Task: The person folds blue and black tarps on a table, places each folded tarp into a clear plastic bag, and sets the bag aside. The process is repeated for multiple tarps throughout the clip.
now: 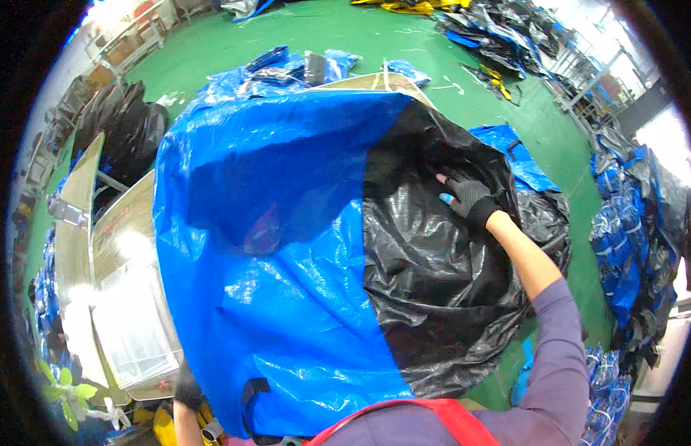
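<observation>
A large blue and black tarpaulin cover (286, 297) lies spread in front of me, blue on the left and glossy black on the right. My right hand (468, 199), in a grey-black glove with bare fingertips, rests on the black part with its fingers stretched out. One of its fingers has a light blue wrap. At the lower left, my left hand (188, 388), in a dark glove, is beside the blue edge. Its fingers are hidden, so its grip does not show. A black strap loop (254, 394) shows on the blue sheet near my body.
Left of the cover, a worktable (111, 230) bears a stack of clear plastic-wrapped sheets (137, 327). Folded blue bundles (279, 70) lie beyond the cover. Tied blue and black bundles (620, 230) are piled at the right. A dark heap (119, 134) stands far left on the green floor (212, 44).
</observation>
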A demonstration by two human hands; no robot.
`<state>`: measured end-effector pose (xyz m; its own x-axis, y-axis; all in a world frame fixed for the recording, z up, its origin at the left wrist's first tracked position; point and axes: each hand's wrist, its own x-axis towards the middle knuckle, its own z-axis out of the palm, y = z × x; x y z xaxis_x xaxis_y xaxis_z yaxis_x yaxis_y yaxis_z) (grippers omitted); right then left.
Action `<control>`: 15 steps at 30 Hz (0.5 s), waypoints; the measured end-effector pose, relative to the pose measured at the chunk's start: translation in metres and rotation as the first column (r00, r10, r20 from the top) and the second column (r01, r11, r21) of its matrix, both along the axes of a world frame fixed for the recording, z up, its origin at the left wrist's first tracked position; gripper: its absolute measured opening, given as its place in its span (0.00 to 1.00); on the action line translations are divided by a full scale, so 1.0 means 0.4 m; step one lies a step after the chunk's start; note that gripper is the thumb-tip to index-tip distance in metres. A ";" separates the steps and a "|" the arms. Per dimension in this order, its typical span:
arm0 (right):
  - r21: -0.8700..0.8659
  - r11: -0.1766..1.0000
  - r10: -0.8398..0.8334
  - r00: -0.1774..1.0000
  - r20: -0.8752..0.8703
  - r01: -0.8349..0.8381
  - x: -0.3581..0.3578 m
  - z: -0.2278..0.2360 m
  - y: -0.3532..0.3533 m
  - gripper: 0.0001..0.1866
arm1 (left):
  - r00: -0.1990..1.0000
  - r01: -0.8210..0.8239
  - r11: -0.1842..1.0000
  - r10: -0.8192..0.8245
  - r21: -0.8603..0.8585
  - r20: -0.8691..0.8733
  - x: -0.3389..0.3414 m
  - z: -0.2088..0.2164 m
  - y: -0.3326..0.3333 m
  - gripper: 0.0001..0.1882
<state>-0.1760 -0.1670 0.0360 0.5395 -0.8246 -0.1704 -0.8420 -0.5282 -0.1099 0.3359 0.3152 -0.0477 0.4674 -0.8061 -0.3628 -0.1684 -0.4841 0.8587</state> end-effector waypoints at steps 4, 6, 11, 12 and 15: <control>-0.752 0.620 0.075 0.936 0.343 0.226 -0.135 -0.046 0.042 0.29 | 0.980 -0.167 0.983 0.158 0.075 0.120 -0.074 -0.052 0.167 0.24; -0.503 0.688 -0.459 0.851 0.255 0.523 -0.166 -0.039 0.066 0.35 | 0.962 -0.213 0.975 0.198 0.061 0.191 -0.071 -0.045 0.189 0.24; -0.390 0.841 -0.392 0.919 0.038 0.375 -0.256 -0.001 0.020 0.17 | 0.899 -0.276 0.960 0.239 0.051 0.366 0.049 -0.071 0.342 0.23; -0.281 0.807 -0.502 0.854 0.135 0.519 -0.309 0.013 -0.006 0.19 | 0.887 -0.287 0.955 0.238 0.069 0.397 0.098 -0.092 0.399 0.23; -0.228 0.830 -0.479 0.860 0.180 0.510 -0.369 -0.016 -0.068 0.22 | 0.835 -0.345 0.931 0.248 0.117 0.491 0.260 -0.132 0.570 0.23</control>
